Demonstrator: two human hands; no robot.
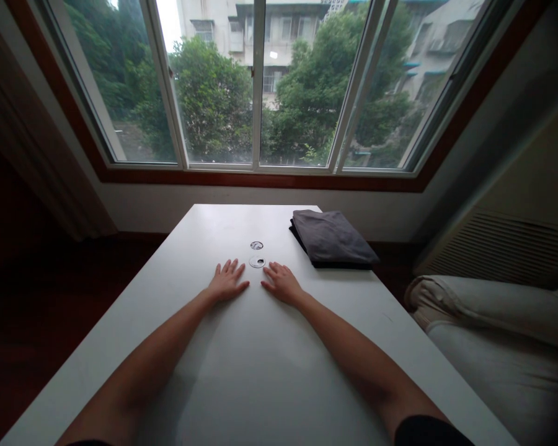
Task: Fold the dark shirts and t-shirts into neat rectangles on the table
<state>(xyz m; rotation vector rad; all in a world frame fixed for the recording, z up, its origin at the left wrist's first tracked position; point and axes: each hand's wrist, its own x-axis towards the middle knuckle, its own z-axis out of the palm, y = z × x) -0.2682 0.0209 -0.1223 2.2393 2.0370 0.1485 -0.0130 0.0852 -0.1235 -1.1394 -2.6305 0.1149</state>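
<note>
Both of my hands lie palm down on a white table (pixel 242 353), fingers spread and holding nothing. My left hand (pixel 227 282) rests just left of a round cable hole cover (pixel 253 262). On the other side of that cover is my right hand (pixel 283 282), its fingertips close to the rim. A second round hole (pixel 256 246) is a little farther off. Beyond my right hand, a folded grey cloth (pixel 332 236) lies on a folded black cloth (pixel 344 266) near the table's right edge.
A wide window (pixel 255 176) spans the wall past the table's far end. To the right stands a pale padded seat (pixel 497 310), with a slatted panel (pixel 506 248) behind it. A curtain (pixel 51 148) hangs at the left above the dark floor (pixel 41 310).
</note>
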